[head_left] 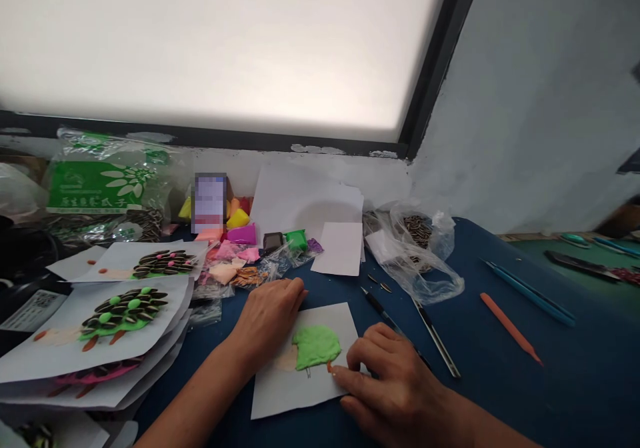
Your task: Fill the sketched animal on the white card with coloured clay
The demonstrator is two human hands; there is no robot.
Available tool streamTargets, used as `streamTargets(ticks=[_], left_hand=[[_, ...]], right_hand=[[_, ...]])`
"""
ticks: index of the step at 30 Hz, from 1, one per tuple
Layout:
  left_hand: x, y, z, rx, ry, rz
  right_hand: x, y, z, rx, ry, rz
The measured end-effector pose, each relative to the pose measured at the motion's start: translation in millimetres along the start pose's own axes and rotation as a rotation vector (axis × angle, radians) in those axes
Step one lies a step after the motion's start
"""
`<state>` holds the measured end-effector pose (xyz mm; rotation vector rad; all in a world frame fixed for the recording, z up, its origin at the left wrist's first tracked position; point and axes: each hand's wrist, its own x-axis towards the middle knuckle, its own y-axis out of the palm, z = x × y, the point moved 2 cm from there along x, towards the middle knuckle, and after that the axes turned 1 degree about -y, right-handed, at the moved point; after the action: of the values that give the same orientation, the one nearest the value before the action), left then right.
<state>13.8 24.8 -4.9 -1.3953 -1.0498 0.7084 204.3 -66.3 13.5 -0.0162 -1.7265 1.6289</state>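
A small white sheet of paper [280, 395] lies on the blue table, bearing a flattened patch of bright green clay [317, 347]. Pale beige clay [287, 359] adjoins it on the left, and a pencilled leg outline shows below. My left hand [270, 315] rests at the sheet's upper left edge, fingers curled; whatever they hold is hidden. At the green patch's lower right, my right hand [393, 375] has its fingers bent and a fingertip against a tiny piece of orange clay [329, 368].
Finished seed-and-clay hedgehog pictures [125, 315] are stacked left. Behind are clay packets [243, 235], a phone [209, 201], blank paper [337, 248] and bagged seeds [417, 231]. A pen [383, 308], a craft knife [437, 338], an orange tool [510, 328] and blue tweezers [530, 293] lie right.
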Motion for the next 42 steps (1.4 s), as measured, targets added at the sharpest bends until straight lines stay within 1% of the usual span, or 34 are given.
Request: streamTargets(ticks=[5,9,14,19,21,24,26,30,33,35,37,39,41,42], left_hand=[[0.2,0.1,0.5,-0.024,-0.020,0.026],[-0.2,1.7,1.9,-0.035,-0.030,0.022],[0.1,3.0,2.4,-0.037,-0.018,0.002],[0.4,4.1,0.1,-0.014,0.008,-0.023],[0.0,4.6,-0.4,-0.006,0.019,-0.024],[-0.9,6.3,2.3,-0.042,0.004,-0.023],[-1.7,7.4,6.7,-0.172,-0.016,-0.059],[-1.2,5.5,17.5,-0.676,-0.094,-0.165],[2.0,-5.4,20.4,-0.970,-0.159,-0.207],[4.3,-15.7,17.9,-1.104,-0.198,-0.158],[5.2,-24.6,11.7,-1.241,-0.221,-0.041],[4.6,-30.2,3.1,-1.370,-0.205,0.069],[3.0,-32.1,-6.4,-1.462,-0.162,0.152],[2.2,-32.2,-11.0,-1.492,-0.131,0.182]], right_hand=[[0.2,1.7,-1.3,0.021,0.015,0.041],[-0.9,1.0,-1.2,0.023,0.027,0.001],[-1.1,1.6,-1.5,0.018,0.033,0.006],[-0.5,3.3,-1.4,0.041,0.017,0.049],[-1.6,3.4,-1.3,0.041,0.015,0.035],[-3.6,2.8,-1.3,0.036,0.020,-0.029],[-4.2,2.8,-1.5,0.032,0.033,-0.054],[-3.9,4.7,-2.5,0.028,0.052,-0.080],[-4.9,6.8,-5.6,0.048,0.054,-0.143],[-4.7,6.7,-9.4,0.087,0.077,-0.196],[-1.0,3.0,-14.8,0.158,0.161,-0.252],[7.8,-4.1,-20.6,0.279,0.313,-0.289],[20.9,-11.7,-25.7,0.402,0.513,-0.264],[28.4,-15.5,-26.9,0.440,0.565,-0.261]])
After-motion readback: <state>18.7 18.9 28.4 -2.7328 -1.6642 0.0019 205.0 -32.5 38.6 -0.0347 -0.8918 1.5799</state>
